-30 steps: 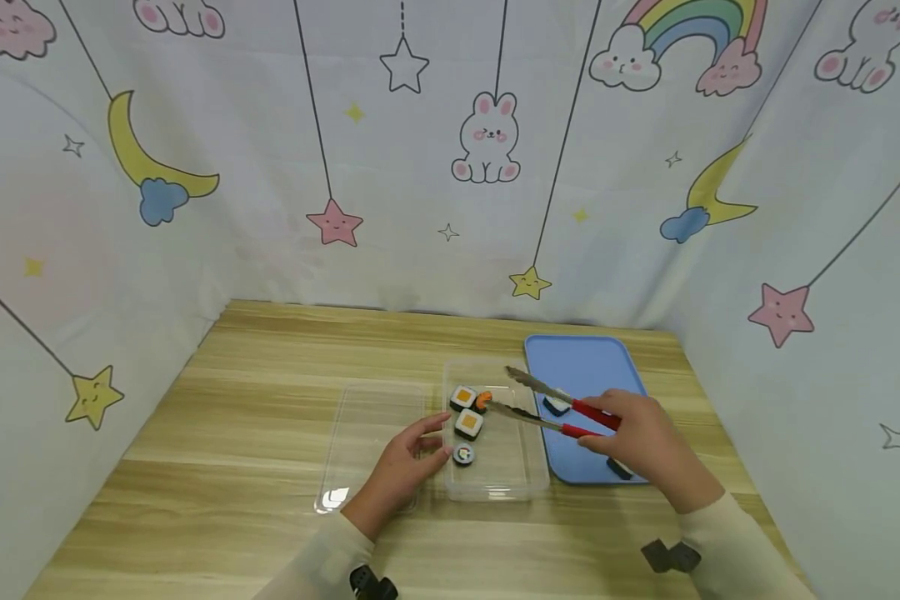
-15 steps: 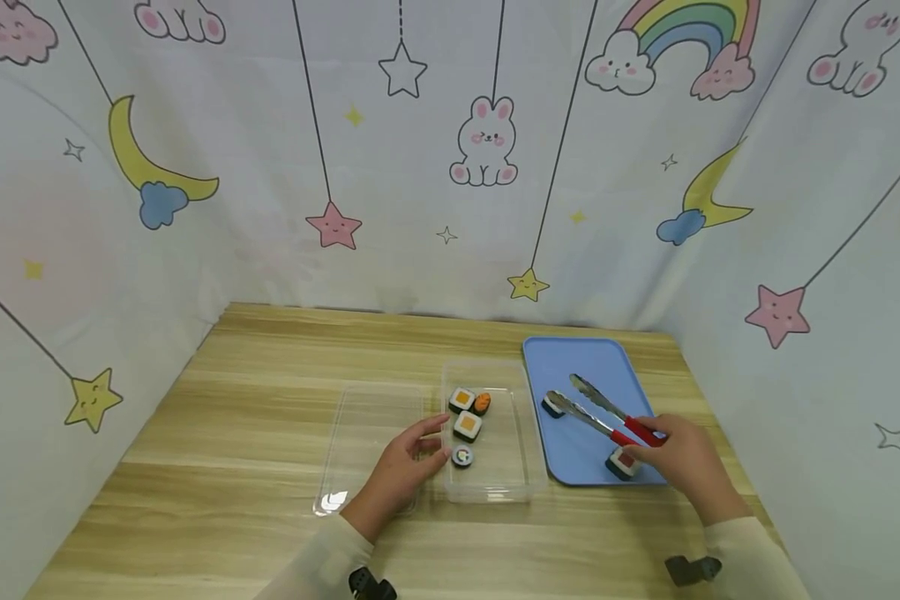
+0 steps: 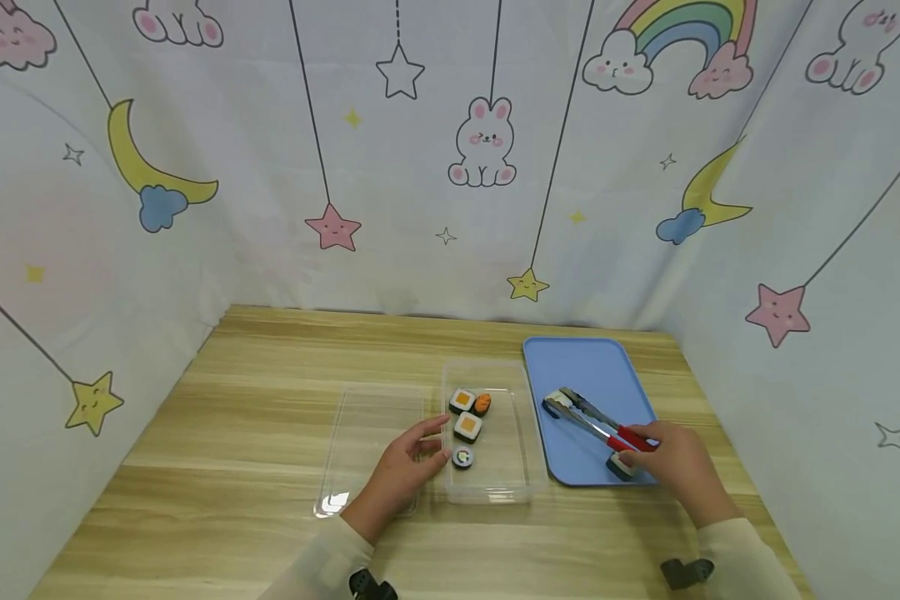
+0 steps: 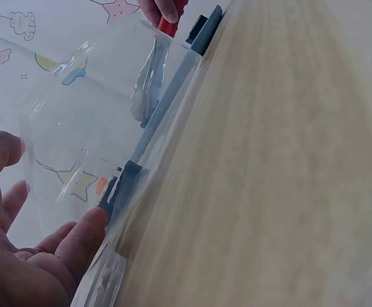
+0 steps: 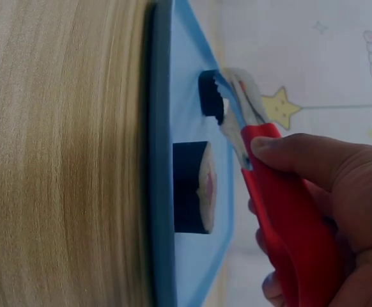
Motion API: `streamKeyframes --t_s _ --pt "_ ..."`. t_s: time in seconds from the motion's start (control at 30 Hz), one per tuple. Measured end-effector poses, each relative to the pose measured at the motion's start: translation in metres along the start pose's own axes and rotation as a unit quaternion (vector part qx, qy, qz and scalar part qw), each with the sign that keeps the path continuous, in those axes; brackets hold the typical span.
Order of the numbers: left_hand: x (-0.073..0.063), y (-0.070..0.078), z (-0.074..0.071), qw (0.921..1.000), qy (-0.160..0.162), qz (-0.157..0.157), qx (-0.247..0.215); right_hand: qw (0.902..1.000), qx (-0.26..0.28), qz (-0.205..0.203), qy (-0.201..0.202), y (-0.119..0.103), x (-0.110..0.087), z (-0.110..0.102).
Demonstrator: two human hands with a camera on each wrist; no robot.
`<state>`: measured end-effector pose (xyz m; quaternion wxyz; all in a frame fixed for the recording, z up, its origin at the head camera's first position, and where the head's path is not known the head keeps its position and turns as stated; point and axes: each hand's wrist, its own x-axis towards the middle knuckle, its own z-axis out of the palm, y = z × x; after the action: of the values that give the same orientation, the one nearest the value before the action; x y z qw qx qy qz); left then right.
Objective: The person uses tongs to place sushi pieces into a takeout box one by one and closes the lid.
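Note:
My right hand (image 3: 671, 458) grips red-handled metal tongs (image 3: 589, 425) over the blue tray (image 3: 581, 358). The tongs' tips are at a sushi roll (image 3: 551, 407) on the tray's left side, one arm on each side of it in the head view. Another sushi roll (image 5: 194, 187), dark-sided with a pink centre, sits on the tray below the handles. My left hand (image 3: 405, 467) rests with loosely bent fingers at the left wall of a clear plastic container (image 3: 506, 492). Inside stand two square rolls (image 3: 467, 427), an orange-topped piece (image 3: 482, 404) and a small round roll (image 3: 462, 456).
A clear flat lid (image 3: 360, 417) lies on the wooden table (image 3: 270, 400) left of the container, partly under my left forearm. The container's right side is close to the tray's left edge. A patterned curtain (image 3: 390, 167) encloses the back and sides.
The tongs let go of the orange-topped piece in the container and moved right to the tray. They then lowered and narrowed at the left-side roll. The left hand stays put.

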<state>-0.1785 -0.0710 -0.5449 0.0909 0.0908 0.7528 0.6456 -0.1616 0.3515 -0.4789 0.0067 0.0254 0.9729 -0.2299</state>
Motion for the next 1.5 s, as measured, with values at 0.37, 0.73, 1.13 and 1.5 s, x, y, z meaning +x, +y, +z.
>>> streamKeyframes --t_s 0.37,0.73,1.13,1.5 --pt "0.001 -0.001 0.0 0.9999 -0.002 -0.009 0.006 1.0 -0.004 -0.006 0.005 0.001 -0.001 -0.001" --pt "0.002 -0.001 0.002 0.9999 0.01 -0.01 0.006 0.9994 0.02 -0.013 0.025 -0.012 -0.004 -0.013" --pt "0.002 -0.002 0.002 1.0 0.005 -0.007 -0.002 0.9955 0.065 -0.065 0.023 -0.05 -0.017 -0.024" --pt "0.001 -0.001 0.003 0.9999 0.009 -0.001 -0.007 0.9845 -0.02 -0.172 -0.03 -0.086 -0.015 -0.014"
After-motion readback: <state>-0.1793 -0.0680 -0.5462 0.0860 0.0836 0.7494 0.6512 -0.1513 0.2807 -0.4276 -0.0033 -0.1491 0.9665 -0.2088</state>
